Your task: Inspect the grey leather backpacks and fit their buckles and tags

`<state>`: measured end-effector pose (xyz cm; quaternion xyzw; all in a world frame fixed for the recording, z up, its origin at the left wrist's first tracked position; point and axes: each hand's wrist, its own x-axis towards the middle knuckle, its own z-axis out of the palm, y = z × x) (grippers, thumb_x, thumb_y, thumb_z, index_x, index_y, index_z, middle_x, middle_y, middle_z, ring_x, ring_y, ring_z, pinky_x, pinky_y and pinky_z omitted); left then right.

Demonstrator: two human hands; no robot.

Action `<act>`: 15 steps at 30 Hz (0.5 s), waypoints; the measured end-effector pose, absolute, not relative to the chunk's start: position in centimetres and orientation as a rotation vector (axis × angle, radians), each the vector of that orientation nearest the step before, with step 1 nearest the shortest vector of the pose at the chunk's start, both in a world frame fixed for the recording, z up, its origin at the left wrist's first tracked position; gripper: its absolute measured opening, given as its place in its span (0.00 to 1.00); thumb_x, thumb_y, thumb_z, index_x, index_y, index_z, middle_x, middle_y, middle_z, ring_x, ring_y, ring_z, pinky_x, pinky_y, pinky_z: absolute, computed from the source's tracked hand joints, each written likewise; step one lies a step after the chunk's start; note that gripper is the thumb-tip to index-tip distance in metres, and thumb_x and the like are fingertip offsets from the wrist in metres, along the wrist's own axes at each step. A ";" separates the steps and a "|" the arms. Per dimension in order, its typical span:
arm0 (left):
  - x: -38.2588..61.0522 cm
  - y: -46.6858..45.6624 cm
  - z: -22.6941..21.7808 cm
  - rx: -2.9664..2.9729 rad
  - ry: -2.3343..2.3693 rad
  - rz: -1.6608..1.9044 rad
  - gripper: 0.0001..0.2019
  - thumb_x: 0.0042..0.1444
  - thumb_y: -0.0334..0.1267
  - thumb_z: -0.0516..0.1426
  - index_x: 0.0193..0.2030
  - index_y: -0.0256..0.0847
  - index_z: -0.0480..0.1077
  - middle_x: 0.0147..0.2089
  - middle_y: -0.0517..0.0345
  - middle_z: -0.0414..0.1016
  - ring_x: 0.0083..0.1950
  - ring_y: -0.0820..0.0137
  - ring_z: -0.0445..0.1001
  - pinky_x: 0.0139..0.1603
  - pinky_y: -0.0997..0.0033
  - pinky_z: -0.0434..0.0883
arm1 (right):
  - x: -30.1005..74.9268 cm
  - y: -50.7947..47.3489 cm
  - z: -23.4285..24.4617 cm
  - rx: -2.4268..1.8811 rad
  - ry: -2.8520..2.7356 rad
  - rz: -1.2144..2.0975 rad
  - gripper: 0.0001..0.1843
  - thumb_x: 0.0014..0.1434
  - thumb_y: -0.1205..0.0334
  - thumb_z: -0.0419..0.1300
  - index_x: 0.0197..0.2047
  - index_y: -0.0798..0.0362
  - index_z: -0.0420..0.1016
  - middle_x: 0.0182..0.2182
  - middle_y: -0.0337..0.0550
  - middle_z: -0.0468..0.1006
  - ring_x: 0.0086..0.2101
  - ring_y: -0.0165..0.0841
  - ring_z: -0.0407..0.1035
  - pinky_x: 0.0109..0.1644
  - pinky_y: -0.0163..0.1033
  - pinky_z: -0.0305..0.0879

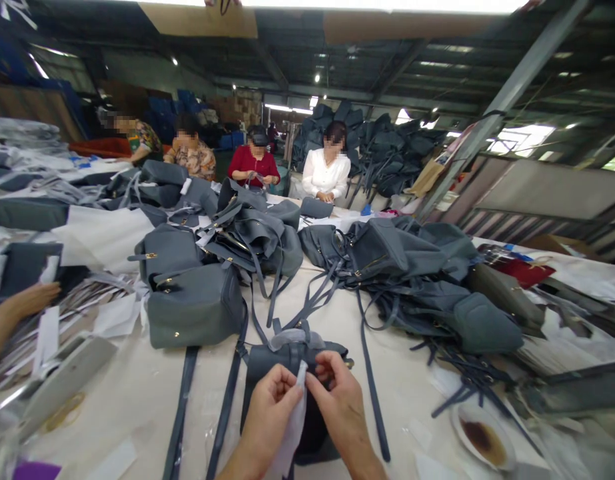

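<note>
Both my hands meet over a dark blue-grey handbag (261, 360) on the table in front of me. A strip of thin white tissue paper (293, 433) hangs between them, its narrow top end pinched by my left hand (268, 417). My right hand (340, 407) has its thumb against the same end of the paper, fingers curled. Under my wrists, part of the bag is hidden. Around the bag's top handle (300, 339) there is a pale translucent wrapping. Dark straps lie on the table on either side of it.
Finished-looking bags (194, 303) stand at the left, and a heap of bags (417, 267) lies at the right. A dish of brown liquid (483, 437) sits at the lower right. A co-worker's hand (34, 298) reaches in at the left; several people sit across the table.
</note>
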<state>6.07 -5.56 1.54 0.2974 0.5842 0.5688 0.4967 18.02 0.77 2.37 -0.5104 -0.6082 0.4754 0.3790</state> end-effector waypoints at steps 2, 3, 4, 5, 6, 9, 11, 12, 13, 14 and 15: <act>6.3 -5.8 1.6 0.745 1.449 1.401 0.15 0.46 0.46 0.64 0.25 0.40 0.64 0.23 0.66 0.64 0.26 0.74 0.63 0.28 0.76 0.59 | 18.1 0.2 2.4 -1.324 -1.581 1.230 0.09 0.50 0.54 0.65 0.31 0.50 0.74 0.22 0.37 0.76 0.26 0.34 0.68 0.31 0.37 0.62; 6.4 -5.9 1.7 0.747 1.456 1.409 0.16 0.45 0.46 0.65 0.24 0.40 0.63 0.22 0.66 0.64 0.26 0.74 0.63 0.28 0.76 0.59 | 18.0 -0.1 2.5 -1.299 -1.537 1.323 0.10 0.53 0.52 0.63 0.33 0.50 0.75 0.24 0.38 0.77 0.27 0.34 0.69 0.32 0.36 0.63; 6.5 -5.9 1.7 0.729 1.447 1.417 0.17 0.44 0.47 0.65 0.24 0.40 0.63 0.22 0.66 0.64 0.26 0.74 0.64 0.28 0.76 0.60 | 17.9 -0.3 2.6 -1.262 -1.454 1.439 0.11 0.54 0.52 0.62 0.35 0.51 0.75 0.26 0.38 0.79 0.28 0.34 0.70 0.32 0.36 0.63; 6.6 -5.9 1.6 0.687 1.418 1.421 0.19 0.43 0.48 0.66 0.24 0.40 0.62 0.22 0.66 0.65 0.25 0.74 0.65 0.28 0.76 0.61 | 17.7 -0.5 2.6 -1.213 -1.344 1.564 0.13 0.54 0.51 0.62 0.39 0.51 0.74 0.27 0.39 0.79 0.29 0.34 0.70 0.33 0.36 0.64; 6.6 -5.8 1.6 0.628 1.372 1.419 0.20 0.42 0.50 0.67 0.25 0.40 0.62 0.21 0.66 0.66 0.24 0.74 0.66 0.27 0.76 0.61 | 17.5 -0.6 2.7 -1.156 -1.224 1.687 0.15 0.54 0.52 0.63 0.42 0.51 0.73 0.27 0.38 0.79 0.29 0.33 0.70 0.32 0.35 0.63; 6.7 -5.7 1.6 0.422 1.209 1.369 0.22 0.38 0.51 0.69 0.30 0.40 0.65 0.21 0.66 0.70 0.23 0.73 0.69 0.27 0.76 0.65 | 17.0 -0.7 2.7 -0.976 -0.912 1.940 0.23 0.48 0.57 0.69 0.47 0.52 0.70 0.26 0.35 0.78 0.28 0.31 0.71 0.30 0.33 0.62; 6.8 -5.9 1.9 0.330 1.167 1.302 0.22 0.37 0.49 0.70 0.32 0.38 0.69 0.23 0.64 0.72 0.23 0.74 0.70 0.27 0.76 0.66 | 16.8 -0.5 2.7 -0.901 -0.798 1.953 0.26 0.43 0.63 0.71 0.45 0.52 0.70 0.29 0.36 0.80 0.30 0.29 0.72 0.35 0.32 0.64; 6.9 -6.0 2.1 0.297 1.164 1.276 0.21 0.36 0.48 0.71 0.32 0.38 0.70 0.24 0.64 0.73 0.23 0.74 0.71 0.27 0.76 0.67 | 16.7 -0.4 2.7 -0.880 -0.770 1.934 0.26 0.40 0.66 0.72 0.44 0.52 0.70 0.30 0.36 0.81 0.30 0.29 0.72 0.37 0.32 0.64; 6.9 -6.0 2.2 0.270 1.166 1.265 0.21 0.35 0.46 0.71 0.32 0.38 0.71 0.24 0.63 0.74 0.23 0.73 0.71 0.27 0.76 0.68 | 16.7 -0.3 2.7 -0.863 -0.768 1.903 0.25 0.39 0.68 0.71 0.42 0.53 0.71 0.30 0.36 0.81 0.30 0.28 0.72 0.37 0.33 0.64; 6.9 -6.0 2.3 0.246 1.165 1.271 0.21 0.34 0.45 0.72 0.33 0.38 0.72 0.26 0.63 0.75 0.24 0.72 0.73 0.27 0.76 0.69 | 16.6 -0.1 2.6 -0.856 -0.799 1.872 0.24 0.38 0.69 0.70 0.41 0.53 0.71 0.29 0.36 0.81 0.28 0.28 0.72 0.36 0.33 0.64; 6.9 -5.8 2.2 0.223 1.157 1.290 0.22 0.33 0.43 0.72 0.35 0.38 0.73 0.28 0.62 0.76 0.26 0.71 0.75 0.29 0.75 0.71 | 16.4 0.2 2.5 -0.857 -0.848 1.825 0.22 0.38 0.69 0.69 0.39 0.53 0.72 0.27 0.35 0.81 0.27 0.28 0.72 0.36 0.34 0.65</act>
